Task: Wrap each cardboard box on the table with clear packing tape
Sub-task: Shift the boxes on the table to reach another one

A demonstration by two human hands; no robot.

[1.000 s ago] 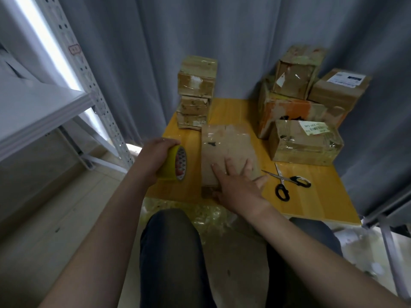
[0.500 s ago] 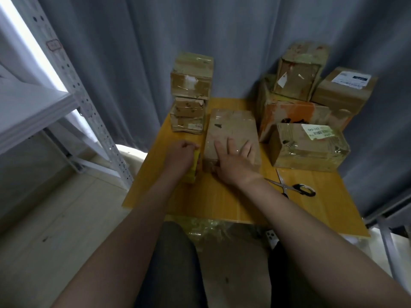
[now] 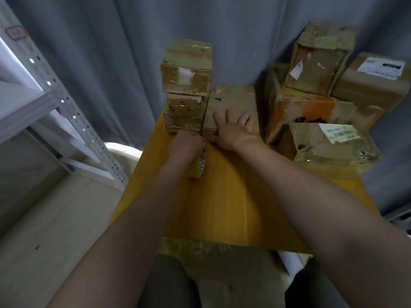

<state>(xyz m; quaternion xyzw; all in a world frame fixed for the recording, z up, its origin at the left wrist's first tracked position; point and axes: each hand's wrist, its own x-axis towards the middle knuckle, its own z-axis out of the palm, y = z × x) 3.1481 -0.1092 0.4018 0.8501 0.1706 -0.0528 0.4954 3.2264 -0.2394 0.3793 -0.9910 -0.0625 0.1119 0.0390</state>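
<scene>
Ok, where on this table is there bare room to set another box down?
The near half of the table, between the forearms down to the front edge, shows bare. The far end is crowded: stacked boxes back left, the flat box under the right hand, the box pile on the right.

**Worn cardboard, shiny tape, matt cloth**

The table [image 3: 222,207] top looks like yellow wood, smooth, with a soft sheen. The flat box [image 3: 233,101] is matt brown cardboard, scuffed, with patches of shiny clear tape. The 3 stacked boxes [image 3: 186,70] beside it are cardboard under glossy, wrinkled tape. The labelled box [image 3: 329,161] wears crinkled, reflective clear film and a white paper label [image 3: 338,133]. The stained box [image 3: 311,107] shows rough, torn cardboard blotched orange. The tape roll [image 3: 198,172] looks like glossy yellowish plastic with a white inner face. The curtain [image 3: 100,63] is matt grey cloth in soft folds. The shelving upright [image 3: 73,116] is pale painted metal, perforated. The floor [image 3: 55,218] looks like pale, matt boards.
</scene>
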